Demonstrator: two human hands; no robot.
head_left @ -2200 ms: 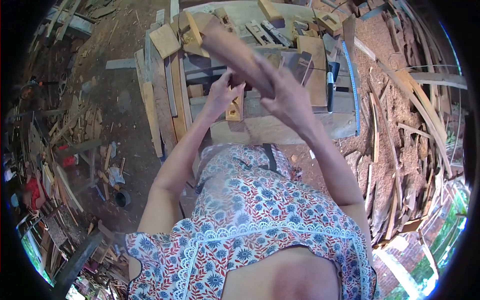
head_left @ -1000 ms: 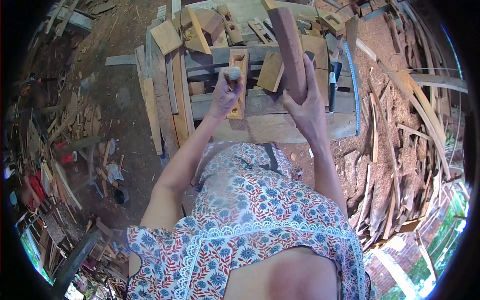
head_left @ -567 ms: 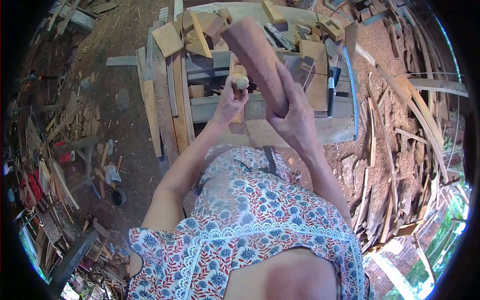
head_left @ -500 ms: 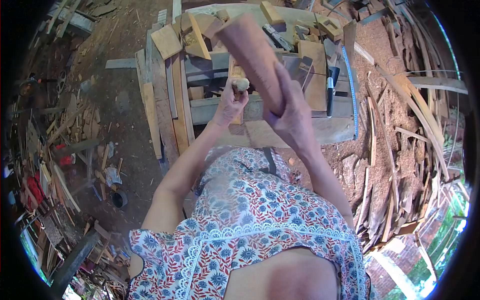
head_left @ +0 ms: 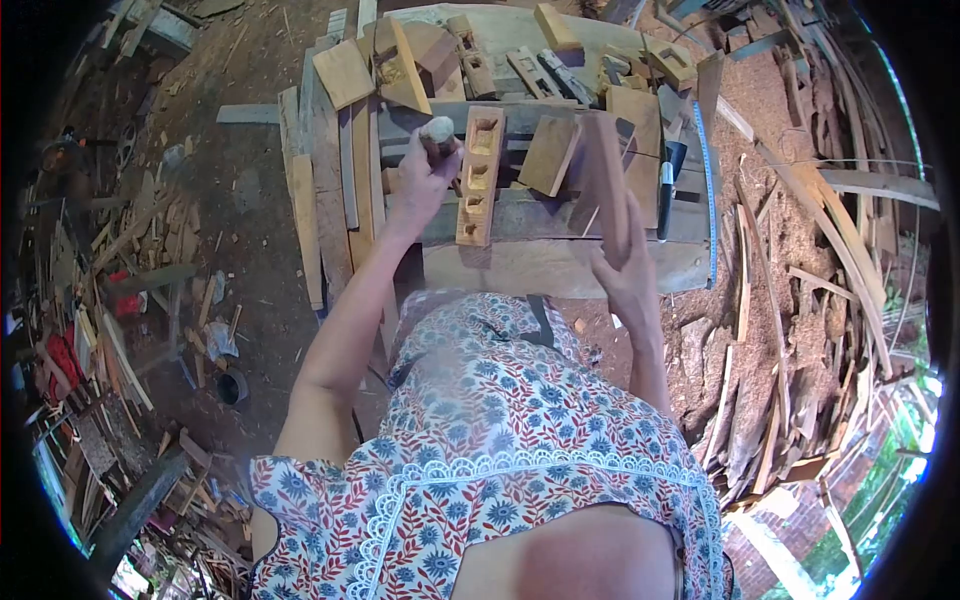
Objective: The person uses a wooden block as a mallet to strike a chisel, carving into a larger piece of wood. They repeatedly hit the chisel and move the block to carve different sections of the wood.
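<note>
My left hand (head_left: 428, 178) is closed around a chisel (head_left: 437, 131), whose rounded, worn handle end faces up at me. The blade is hidden beneath the hand. Just to the right of that hand lies a pale wooden block (head_left: 481, 180) with several square mortises cut in a row along it. My right hand (head_left: 632, 283) grips the lower end of a flat, club-like wooden mallet (head_left: 604, 160), slightly blurred and held upright over the right part of the workbench (head_left: 560, 262).
Wood offcuts, including a square board (head_left: 343, 75) and a block with slots (head_left: 472, 57), crowd the bench's far side. A black-handled tool (head_left: 665, 195) and a blue measuring tape (head_left: 708, 190) lie at the right. Scrap wood (head_left: 760, 260) and shavings cover the ground.
My left hand has moved left with the chisel, off the mortised block, which now shows whole. My right hand has lowered the mallet and swung it to the right.
</note>
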